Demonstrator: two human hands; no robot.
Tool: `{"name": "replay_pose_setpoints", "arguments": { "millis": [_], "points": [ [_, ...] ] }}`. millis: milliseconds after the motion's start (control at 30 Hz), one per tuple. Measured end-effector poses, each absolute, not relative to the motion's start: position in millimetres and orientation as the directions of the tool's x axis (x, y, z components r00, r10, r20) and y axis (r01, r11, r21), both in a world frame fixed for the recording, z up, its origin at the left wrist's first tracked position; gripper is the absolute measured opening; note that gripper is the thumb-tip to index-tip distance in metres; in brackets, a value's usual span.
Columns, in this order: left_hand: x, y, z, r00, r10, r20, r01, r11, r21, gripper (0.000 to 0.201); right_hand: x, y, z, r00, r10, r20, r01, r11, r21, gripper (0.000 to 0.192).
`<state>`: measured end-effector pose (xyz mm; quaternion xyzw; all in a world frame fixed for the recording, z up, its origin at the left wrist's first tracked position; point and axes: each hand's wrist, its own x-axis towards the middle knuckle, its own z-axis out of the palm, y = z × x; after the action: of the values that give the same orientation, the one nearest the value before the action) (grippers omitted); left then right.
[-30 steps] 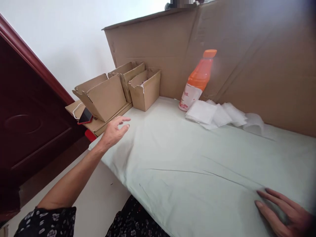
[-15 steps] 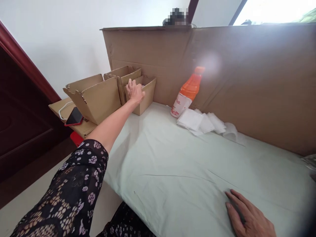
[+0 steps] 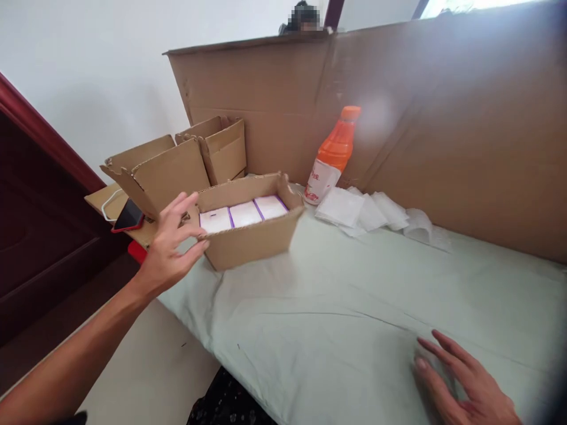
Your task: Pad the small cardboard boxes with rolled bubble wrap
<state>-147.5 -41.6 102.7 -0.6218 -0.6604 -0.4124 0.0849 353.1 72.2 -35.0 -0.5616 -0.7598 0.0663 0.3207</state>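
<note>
My left hand (image 3: pixel 170 242) is at the left end of an open cardboard box (image 3: pixel 252 245), thumb and a finger pinching its near left corner, other fingers raised. White packs with purple edges (image 3: pixel 245 213) lie in a row inside the box, which sits on the pale green cloth (image 3: pixel 319 330). My right hand (image 3: pixel 469 383) is low at the right, over the cloth, fingers apart and holding nothing.
Two more open cardboard boxes (image 3: pixel 170 174) (image 3: pixel 225 150) stand at the left, near a phone (image 3: pixel 128 215). Against the cardboard wall (image 3: pixel 434 136) leans an orange bottle (image 3: pixel 334 156), beside white sheets (image 3: pixel 343 208). A person's head (image 3: pixel 303 18) shows behind the wall.
The box with the packs has come from beside the back boxes toward me, and turned so its inside shows. My left hand came back with it. My right hand shifted slightly right.
</note>
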Motion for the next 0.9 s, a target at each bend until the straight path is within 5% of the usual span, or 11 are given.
{"name": "replay_pose_setpoints", "arguments": {
  "millis": [33, 100, 200, 300, 400, 600, 733, 900],
  "points": [
    [-146, -63, 98, -0.282, 0.716, 0.639, 0.867, -0.095, 0.489, 0.007, 345, 72, -26, -0.159, 0.902, 0.402, 0.795, 0.358, -0.489, 0.036],
    [-148, -94, 85, -0.422, 0.662, 0.619, 0.786, -0.073, 0.614, 0.036, 322, 70, -8, -0.226, 0.905, 0.362, 0.743, 0.4, -0.536, 0.037],
    [-155, -109, 57, -0.541, 0.722, 0.432, 0.584, -0.047, 0.811, 0.078, 272, 61, 11, -0.47, 0.817, 0.335, 0.6, 0.574, -0.557, 0.045],
    [-156, -104, 32, -0.533, 0.823, 0.197, 0.38, 0.025, 0.925, 0.083, 219, 48, 13, -0.656, 0.671, 0.347, 0.421, 0.706, -0.57, 0.074],
    [-147, -92, 18, -0.519, 0.854, 0.031, 0.273, 0.131, 0.953, 0.079, 184, 41, 8, -0.704, 0.635, 0.319, 0.324, 0.686, -0.651, 0.091],
    [-105, -33, 13, -0.461, 0.884, 0.08, 0.25, 0.043, 0.967, 0.063, 196, 61, 7, -0.522, 0.789, 0.325, 0.389, 0.559, -0.732, 0.078],
    [-63, 57, 19, -0.28, 0.945, 0.169, 0.276, -0.09, 0.957, 0.073, 228, 110, 13, -0.269, 0.941, 0.206, 0.502, 0.319, -0.804, 0.067],
    [-31, 146, 16, -0.265, 0.957, 0.117, 0.378, -0.009, 0.926, 0.078, 250, 161, 9, -0.043, 0.991, 0.126, 0.591, 0.127, -0.797, 0.06]
  ]
}}
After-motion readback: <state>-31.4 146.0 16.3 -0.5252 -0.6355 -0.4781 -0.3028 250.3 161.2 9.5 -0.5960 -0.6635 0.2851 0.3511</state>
